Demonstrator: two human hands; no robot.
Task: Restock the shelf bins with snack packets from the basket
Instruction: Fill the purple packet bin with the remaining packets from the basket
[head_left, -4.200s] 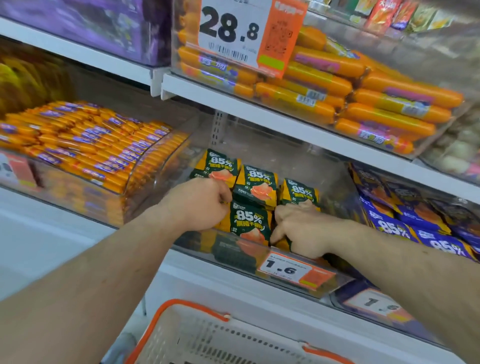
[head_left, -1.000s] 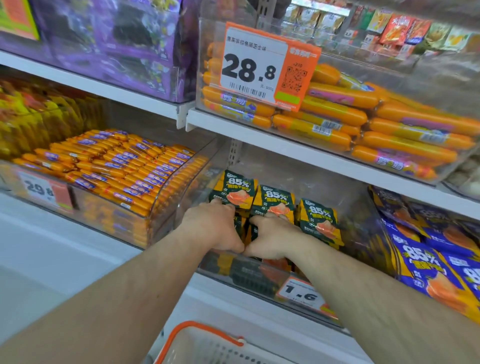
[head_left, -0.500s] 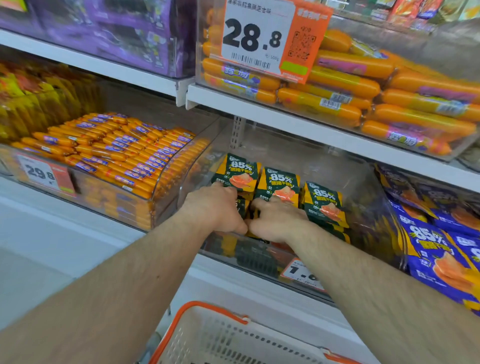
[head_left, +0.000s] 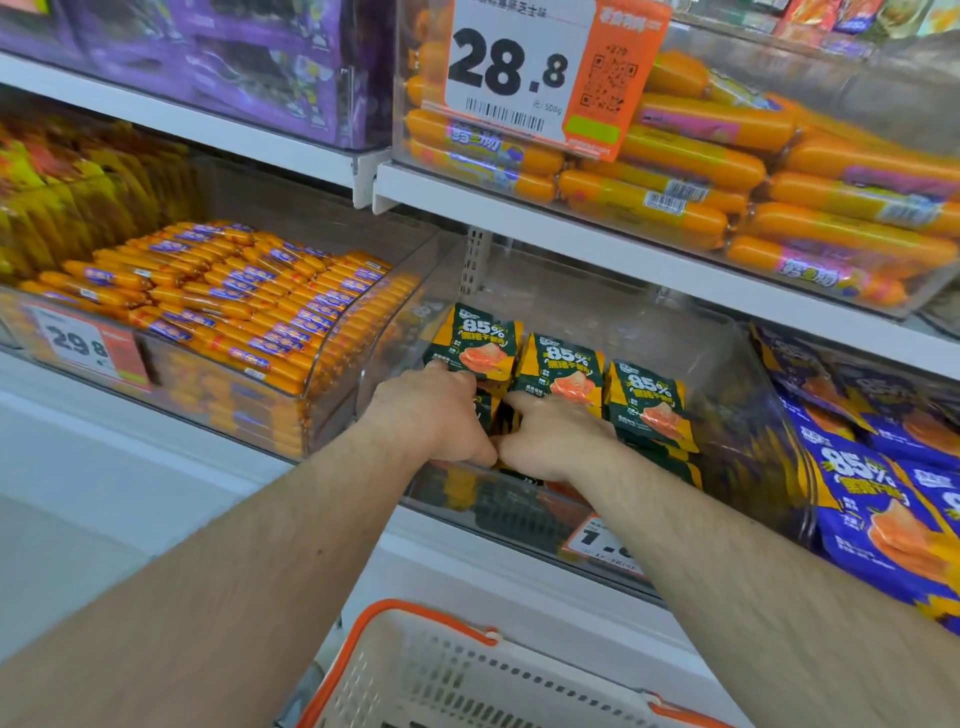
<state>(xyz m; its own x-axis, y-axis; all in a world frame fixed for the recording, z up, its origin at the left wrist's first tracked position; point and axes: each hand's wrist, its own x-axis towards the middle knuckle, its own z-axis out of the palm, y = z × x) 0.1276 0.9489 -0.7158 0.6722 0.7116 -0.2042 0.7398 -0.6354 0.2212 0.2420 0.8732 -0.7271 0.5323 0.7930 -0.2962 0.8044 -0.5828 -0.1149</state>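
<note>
**Packets may tip or slip while both hands tidy the bin**

Both hands are inside the clear bin (head_left: 737, 395) on the middle shelf, among the green snack packets (head_left: 563, 371). The left hand (head_left: 436, 415) has its fingers curled down over packets at the front left; the right hand (head_left: 550, 434) does the same beside it, thumbs almost touching. Whether each grip really pinches a packet or only presses on it, I cannot tell, because the fingertips are hidden behind the knuckles.

Three packets stand upright in the back row and lean a little. If the hands push too hard, I think this row could fall backward, or a front packet could slide over the low front wall toward the basket (head_left: 467, 670) below.

The inside of the basket is cut off by the lower edge, so the remaining stock is not visible. The small price label (head_left: 597, 540) is partly covered by the right forearm.
</note>
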